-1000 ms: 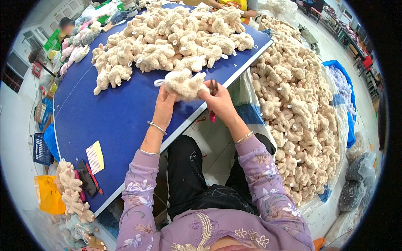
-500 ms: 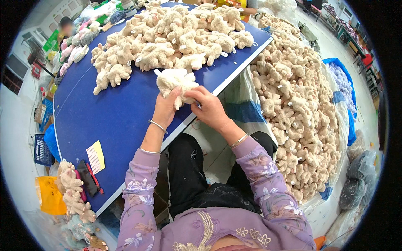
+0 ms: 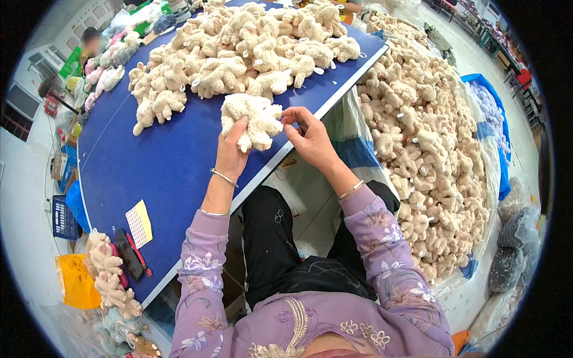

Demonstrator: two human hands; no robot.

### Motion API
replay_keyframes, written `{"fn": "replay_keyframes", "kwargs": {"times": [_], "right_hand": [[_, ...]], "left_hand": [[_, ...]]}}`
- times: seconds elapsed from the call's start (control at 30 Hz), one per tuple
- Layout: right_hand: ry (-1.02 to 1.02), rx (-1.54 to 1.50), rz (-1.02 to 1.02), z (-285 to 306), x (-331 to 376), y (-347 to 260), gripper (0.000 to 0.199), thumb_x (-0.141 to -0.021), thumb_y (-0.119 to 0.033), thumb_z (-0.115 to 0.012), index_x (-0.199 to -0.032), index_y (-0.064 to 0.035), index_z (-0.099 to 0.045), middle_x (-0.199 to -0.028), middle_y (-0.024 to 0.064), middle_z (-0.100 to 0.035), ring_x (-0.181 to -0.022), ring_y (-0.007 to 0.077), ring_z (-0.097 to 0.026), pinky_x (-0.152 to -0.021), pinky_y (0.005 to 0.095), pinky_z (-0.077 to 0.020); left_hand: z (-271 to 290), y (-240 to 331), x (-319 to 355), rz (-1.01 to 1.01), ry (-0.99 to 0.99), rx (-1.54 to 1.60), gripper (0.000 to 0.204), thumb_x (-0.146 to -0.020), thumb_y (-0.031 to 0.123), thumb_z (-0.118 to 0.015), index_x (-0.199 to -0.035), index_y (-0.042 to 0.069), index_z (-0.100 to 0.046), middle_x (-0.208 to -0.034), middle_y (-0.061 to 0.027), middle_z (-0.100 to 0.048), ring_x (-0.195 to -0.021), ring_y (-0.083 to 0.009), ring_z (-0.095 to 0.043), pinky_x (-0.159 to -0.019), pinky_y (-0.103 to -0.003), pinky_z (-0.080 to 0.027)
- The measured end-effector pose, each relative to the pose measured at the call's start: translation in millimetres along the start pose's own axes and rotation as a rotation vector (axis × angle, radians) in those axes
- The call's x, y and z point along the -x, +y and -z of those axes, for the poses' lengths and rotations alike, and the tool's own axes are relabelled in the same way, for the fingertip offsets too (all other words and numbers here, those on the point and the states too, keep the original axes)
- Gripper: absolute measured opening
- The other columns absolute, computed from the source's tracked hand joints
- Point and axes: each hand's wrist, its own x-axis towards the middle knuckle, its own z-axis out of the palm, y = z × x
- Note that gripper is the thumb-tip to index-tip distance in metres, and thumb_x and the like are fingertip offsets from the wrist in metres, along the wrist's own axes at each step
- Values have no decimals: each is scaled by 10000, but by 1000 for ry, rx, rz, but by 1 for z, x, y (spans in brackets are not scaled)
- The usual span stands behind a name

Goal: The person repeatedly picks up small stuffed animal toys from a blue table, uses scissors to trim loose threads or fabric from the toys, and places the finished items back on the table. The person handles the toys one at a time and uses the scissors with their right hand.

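Observation:
Over the near edge of the blue table (image 3: 173, 179) I hold up a cream plush toy (image 3: 250, 118), limp and short-legged. My left hand (image 3: 233, 149) grips its lower left side, with the thumb on top of the fleece. At the toy's right edge, the fingertips of my right hand (image 3: 311, 140) are pinched together on one of its limbs. Just beyond my hands lies a large heap of similar cream plush toys (image 3: 221, 74), several with small white tags.
A big open sack of cream plush toys (image 3: 427, 161) stands right of the table. At the table's near left lie a sticker sheet (image 3: 139, 224), a dark phone (image 3: 128, 253) and a red tool (image 3: 142, 259). Another person (image 3: 91, 45) is at the far left.
The toy has been turned and spread out, showing more of its body. My right hand has shifted right, from the toy's middle to its edge.

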Motion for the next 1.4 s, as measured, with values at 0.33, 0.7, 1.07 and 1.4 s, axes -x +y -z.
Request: {"fn": "replay_keyframes", "kwargs": {"times": [0.33, 0.7, 1.07, 1.4], "right_hand": [[-90, -154, -104, 6, 1, -20, 442, -866, -51, -606, -1279, -21, -452, -1011, 54, -576, -858, 62, -534, -724, 201, -456], [56, -125, 32, 6, 1, -9, 142, -833, 5, -498, -975, -7, -499, -811, 43, -603, -711, 79, -537, -646, 223, -441], [-14, 93, 36, -3, 11, -32, 224, -791, -79, -701, -978, -34, -585, -803, -49, -581, -581, 6, -376, -507, 180, -322], [15, 165, -4, -17, 14, -31, 201, -794, -112, -692, -829, -15, -520, -674, 42, -596, -613, 98, -560, -555, 251, -447]], "left_hand": [[2, -2, 1, 16, -48, 31, 361, -926, 178, -562, -1248, 30, -494, -1115, -89, -624, -943, -173, -650, -711, -299, -560], [8, -8, -2, 23, -48, 79, 378, -962, 209, -494, -1289, 23, -454, -1129, -93, -625, -957, -192, -652, -695, -312, -566], [2, -9, 1, -23, -52, 9, 411, -921, 199, -592, -1275, 31, -466, -1141, -72, -606, -987, -173, -627, -780, -310, -546], [15, -9, -3, -73, 57, 42, 311, -903, 46, -544, -1207, -8, -507, -1138, -95, -592, -1018, -181, -607, -827, -307, -521]]}}
